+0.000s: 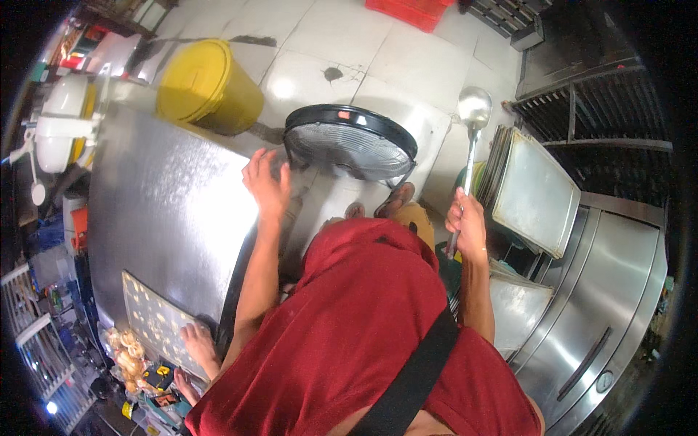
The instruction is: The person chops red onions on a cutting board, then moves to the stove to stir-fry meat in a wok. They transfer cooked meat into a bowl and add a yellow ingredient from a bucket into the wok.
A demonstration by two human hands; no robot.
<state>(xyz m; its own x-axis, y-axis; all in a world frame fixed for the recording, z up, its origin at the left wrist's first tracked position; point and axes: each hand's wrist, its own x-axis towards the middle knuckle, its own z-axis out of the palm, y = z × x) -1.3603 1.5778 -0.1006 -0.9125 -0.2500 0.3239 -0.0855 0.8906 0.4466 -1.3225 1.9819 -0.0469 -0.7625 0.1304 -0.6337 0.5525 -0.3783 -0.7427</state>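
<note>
My right hand (468,219) grips the handle of a large metal ladle (474,106), whose bowl points away from me over the tiled floor. My left hand (268,181) is raised by the edge of the stainless steel table (163,218), holding nothing, with its fingers apart. Whether it touches the table edge I cannot tell. Just beyond my feet, a black round floor fan (351,147) stands on the tiles, tilted upward.
A lidded yellow bucket (229,90) stands past the table. Flat metal trays (537,191) are stacked on my right beside a stainless steel oven (600,294). Another person's hands (199,346) reach onto a tray of small dough pieces (155,313), near bagged buns (130,359).
</note>
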